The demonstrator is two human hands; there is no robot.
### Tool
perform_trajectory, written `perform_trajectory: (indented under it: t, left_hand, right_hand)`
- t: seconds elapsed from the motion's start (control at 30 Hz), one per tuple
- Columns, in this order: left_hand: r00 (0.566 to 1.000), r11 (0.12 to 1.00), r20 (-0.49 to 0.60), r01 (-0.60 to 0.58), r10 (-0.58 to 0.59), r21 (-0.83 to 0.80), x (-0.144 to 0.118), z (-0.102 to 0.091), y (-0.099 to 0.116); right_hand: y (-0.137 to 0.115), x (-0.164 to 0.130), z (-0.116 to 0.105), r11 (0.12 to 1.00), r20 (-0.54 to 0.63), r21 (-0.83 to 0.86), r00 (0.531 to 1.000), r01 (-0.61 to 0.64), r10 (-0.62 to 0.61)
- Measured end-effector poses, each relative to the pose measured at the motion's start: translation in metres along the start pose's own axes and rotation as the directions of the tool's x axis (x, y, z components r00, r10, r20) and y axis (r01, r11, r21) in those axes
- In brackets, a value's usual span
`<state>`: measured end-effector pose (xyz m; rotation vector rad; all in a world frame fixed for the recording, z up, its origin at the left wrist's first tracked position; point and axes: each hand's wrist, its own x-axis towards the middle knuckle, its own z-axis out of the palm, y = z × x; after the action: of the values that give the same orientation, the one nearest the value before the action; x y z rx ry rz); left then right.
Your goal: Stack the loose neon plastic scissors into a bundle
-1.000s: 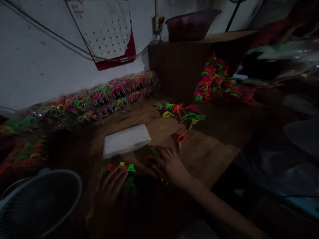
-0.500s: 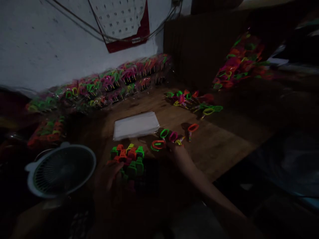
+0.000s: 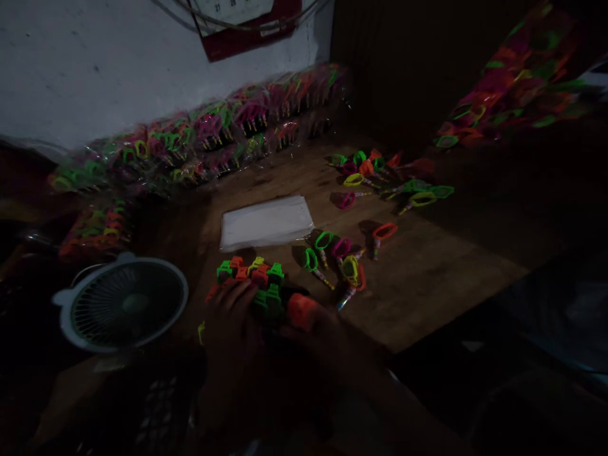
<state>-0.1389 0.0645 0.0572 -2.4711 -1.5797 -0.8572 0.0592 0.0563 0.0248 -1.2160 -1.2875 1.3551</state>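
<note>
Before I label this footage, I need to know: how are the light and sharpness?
Head view: dim overall, the wall and white stack lightest; head view: right hand dark, soft-edged; head view: glints on wrapped bundles, colourful heap at upper right smeared.

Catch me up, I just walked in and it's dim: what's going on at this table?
A person is handling small, brightly coloured plastic pieces with both hands. The left hand lies against a cluster of green, orange and yellow pieces, while the right hand holds an orange piece beside it. Loose ringed pieces lie beyond the right hand, near a flat white stack. Clear-wrapped packs line the wall.
</note>
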Motion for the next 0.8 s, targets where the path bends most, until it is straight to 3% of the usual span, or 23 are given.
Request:
perform_trajectory:
  t: [0.1,0.2,0.37,0.67,0.8]
  left_hand:
    - [0.999,0.999,-0.028,-0.038,0.038,0.015,-0.003,0.001,0.0]
    - [0.999,0.999,-0.007,-0.037,0.037,0.002,-0.005,0.0,0.0]
    - [0.999,0.999,-0.028,-0.023,0.023,-0.022,-0.005,-0.003,0.003]
    - [0.993,0.997,0.095,-0.071,0.068,0.024,-0.01,-0.015,0.023]
    - [0.994,0.995,0.093,-0.071,0.064,0.074,-0.007,-0.014,0.025]
  right_hand:
    - [0.021,-0.009,0.033,0.984,-0.024,0.148,0.994,-0.103,0.108]
    - [0.038,-0.014,0.05,0.994,-0.018,0.008,0.994,-0.111,0.112]
    - [0.043,-0.018,0.057,0.981,-0.017,-0.173,0.996,-0.088,0.086]
    - [0.051,-0.011,0.071,0.968,0.002,-0.244,0.999,-0.052,0.054]
    - [0.046,-0.013,0.071,0.962,-0.001,-0.266,0.998,-0.061,0.063]
